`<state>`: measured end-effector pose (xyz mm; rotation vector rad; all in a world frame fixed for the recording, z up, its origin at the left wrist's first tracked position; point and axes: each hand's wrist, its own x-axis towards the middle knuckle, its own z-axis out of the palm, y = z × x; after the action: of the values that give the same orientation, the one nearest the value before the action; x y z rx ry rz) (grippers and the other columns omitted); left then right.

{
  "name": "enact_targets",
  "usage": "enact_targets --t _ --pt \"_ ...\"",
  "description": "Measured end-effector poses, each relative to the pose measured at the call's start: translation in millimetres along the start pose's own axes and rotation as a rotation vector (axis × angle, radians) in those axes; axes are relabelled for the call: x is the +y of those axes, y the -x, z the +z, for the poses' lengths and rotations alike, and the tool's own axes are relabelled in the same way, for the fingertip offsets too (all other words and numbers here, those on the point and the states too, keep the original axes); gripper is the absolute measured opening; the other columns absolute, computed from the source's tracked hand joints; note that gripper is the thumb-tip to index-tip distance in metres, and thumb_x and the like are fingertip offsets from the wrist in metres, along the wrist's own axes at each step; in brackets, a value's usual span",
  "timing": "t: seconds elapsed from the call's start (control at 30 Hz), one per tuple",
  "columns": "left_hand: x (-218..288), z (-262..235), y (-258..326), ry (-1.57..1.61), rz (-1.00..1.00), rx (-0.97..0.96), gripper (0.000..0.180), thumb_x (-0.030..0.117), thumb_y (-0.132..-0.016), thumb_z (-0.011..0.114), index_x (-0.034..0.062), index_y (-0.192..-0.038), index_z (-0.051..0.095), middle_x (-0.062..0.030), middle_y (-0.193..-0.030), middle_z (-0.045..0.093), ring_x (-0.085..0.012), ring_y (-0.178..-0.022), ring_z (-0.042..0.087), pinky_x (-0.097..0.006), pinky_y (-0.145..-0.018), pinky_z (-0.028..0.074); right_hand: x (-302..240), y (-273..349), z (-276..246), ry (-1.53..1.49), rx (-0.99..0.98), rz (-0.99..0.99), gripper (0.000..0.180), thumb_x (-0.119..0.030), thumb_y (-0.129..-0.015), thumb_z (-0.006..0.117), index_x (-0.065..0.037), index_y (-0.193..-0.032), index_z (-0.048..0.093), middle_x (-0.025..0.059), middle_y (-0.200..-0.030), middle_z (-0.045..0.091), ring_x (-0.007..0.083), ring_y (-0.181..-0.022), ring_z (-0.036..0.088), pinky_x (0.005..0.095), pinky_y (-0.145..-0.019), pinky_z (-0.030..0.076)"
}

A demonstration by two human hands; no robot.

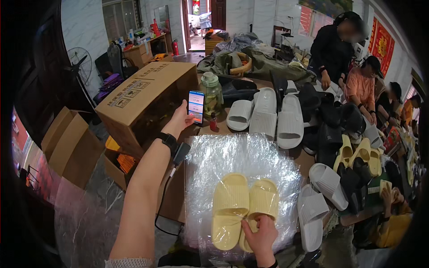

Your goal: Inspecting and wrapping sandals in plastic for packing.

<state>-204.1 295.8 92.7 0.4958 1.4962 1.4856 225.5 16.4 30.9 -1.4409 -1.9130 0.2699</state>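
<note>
My left hand (179, 117) is stretched out past the near table edge, closed round a smartphone (196, 107) with a lit screen. A pair of pale yellow slippers lies side by side on a stack of clear plastic bags (201, 178), toes pointing away from me. Over the right yellow slipper (263, 196) my right hand (261, 234) is bent, its fingers curled at the strap opening and pinching the slipper. The left yellow slipper (228, 214) lies just beside that hand. Whether plastic covers the pair I cannot tell. A small red bottle (213, 122) stands near the phone.
A large cardboard box (147, 89) stands at the left. Behind the phone is a greenish jar (211, 91). White slippers (263, 116) and black ones (328, 143) crowd the table's back and right. Several people, one in orange (359, 87), are along the right side.
</note>
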Motion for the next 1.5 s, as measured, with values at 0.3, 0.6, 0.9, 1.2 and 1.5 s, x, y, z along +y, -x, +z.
enact_targets --t 0.3,0.6,0.9,1.2,1.5 --pt "-4.6 -0.9 -9.1 -0.002 -0.025 0.024 0.086 0.067 -0.095 0.049 -0.0004 -0.144 0.029 -0.0267 -0.109 0.063 -0.0307 -0.089 0.063 -0.039 -0.074 0.051 -2.8 -0.9 -3.5 0.015 -0.059 0.037 0.041 -0.039 -0.076 0.084 -0.007 -0.089 0.06 0.0099 -0.08 0.062 0.0305 -0.069 0.062 0.0417 -0.056 0.048" --pt "-0.1 11.1 -12.3 0.043 0.033 -0.019 0.087 0.065 -0.096 0.05 0.0 -0.15 0.026 -0.0267 -0.11 0.064 -0.0304 -0.095 0.064 -0.038 -0.076 0.052 -1.0 1.2 -1.7 0.028 -0.083 0.069 0.041 -0.039 -0.076 0.083 -0.007 -0.089 0.061 0.0099 -0.079 0.062 0.0301 -0.071 0.062 0.0418 -0.058 0.048" --pt "22.5 16.6 -5.0 0.037 0.161 0.014 0.088 0.069 -0.095 0.048 0.0057 -0.153 0.026 -0.0303 -0.131 0.057 -0.036 -0.106 0.061 -0.038 -0.09 0.049 1.6 2.8 1.0 0.008 0.0 0.047 0.042 -0.04 -0.074 0.084 -0.009 -0.086 0.059 0.0053 -0.073 0.054 0.0243 -0.064 0.055 0.0387 -0.056 0.044" --pt "-5.9 18.6 -17.8 0.05 0.028 0.092 0.089 0.075 -0.091 0.045 0.0069 -0.148 0.037 -0.0239 -0.133 0.054 -0.0292 -0.109 0.054 -0.041 -0.087 0.048 -2.9 3.2 -1.2 0.038 -0.058 0.071 0.043 -0.042 -0.076 0.083 -0.007 -0.089 0.061 0.0094 -0.082 0.063 0.0299 -0.074 0.063 0.0421 -0.06 0.049" --pt "14.8 35.5 -3.4 0.173 0.102 -0.084 0.083 0.07 -0.095 0.045 0.0097 -0.151 0.035 -0.0153 -0.133 0.056 -0.0301 -0.119 0.052 -0.042 -0.098 0.043 -0.4 4.1 1.6 0.014 -0.001 0.034 0.043 -0.041 -0.074 0.084 -0.007 -0.087 0.061 0.0082 -0.077 0.06 0.028 -0.069 0.061 0.0406 -0.056 0.047"
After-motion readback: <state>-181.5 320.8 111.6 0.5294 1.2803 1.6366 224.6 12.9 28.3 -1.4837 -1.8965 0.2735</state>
